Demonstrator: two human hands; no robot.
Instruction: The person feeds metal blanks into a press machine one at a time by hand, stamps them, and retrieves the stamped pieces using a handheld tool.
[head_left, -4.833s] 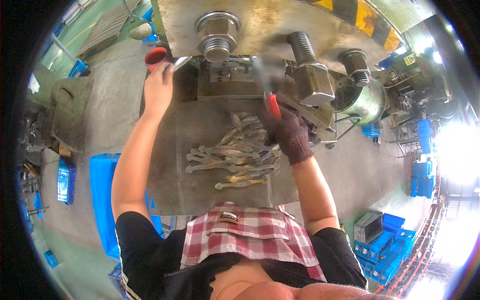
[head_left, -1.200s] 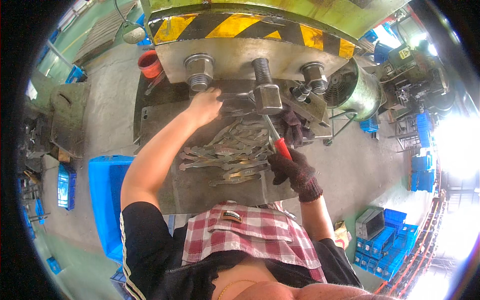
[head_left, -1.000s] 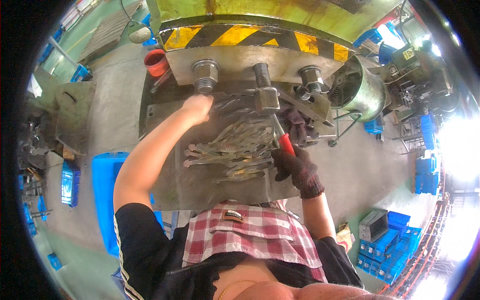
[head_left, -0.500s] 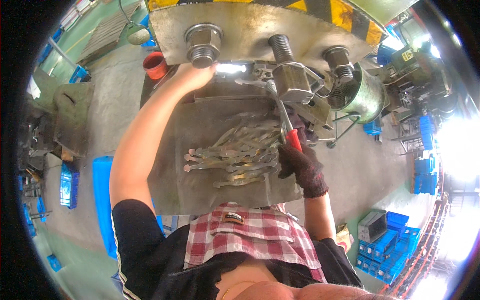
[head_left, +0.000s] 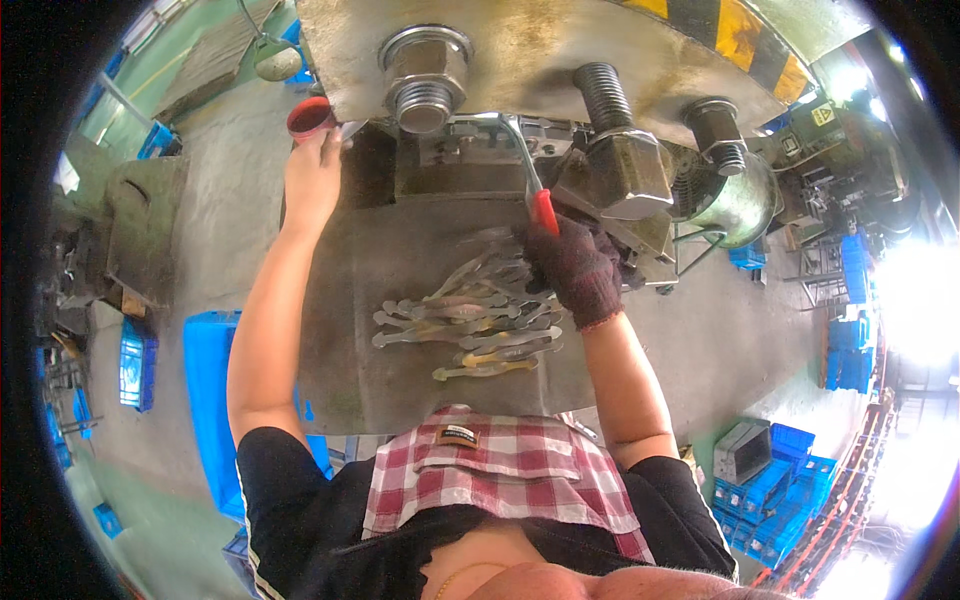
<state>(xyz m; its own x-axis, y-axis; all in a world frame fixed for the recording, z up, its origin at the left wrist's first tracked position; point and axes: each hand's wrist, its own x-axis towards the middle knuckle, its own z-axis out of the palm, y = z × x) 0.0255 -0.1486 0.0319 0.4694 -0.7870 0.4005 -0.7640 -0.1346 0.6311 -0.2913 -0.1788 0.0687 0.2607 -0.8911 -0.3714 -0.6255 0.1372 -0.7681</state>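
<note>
Tongs (head_left: 532,175) tip-forward, long axis slightly leftward

1. Left hand (head_left: 313,185), upper left: fingertips soft, can't tell if they touch the red cup (head_left: 310,114). Cup's inside too dark to read.
2. Pale piece (head_left: 348,130) beside those fingers: smeared, kind unclear, grip unconfirmed.
3. Right hand (head_left: 573,270), right of centre: glove covers the lower end of the red-handled tool (head_left: 543,212). Tool's far tip unclear near the steel block (head_left: 530,50).
4. That block: cut by top edge, masks part of the die (head_left: 460,145) below.
5. Flat metal parts (head_left: 460,331), mid-frame: overlapped, no reliable count.
6. Blue bin (head_left: 205,380), left: partly behind the left arm.
7. Apron label (head_left: 458,436), lower centre: print too small.
</note>
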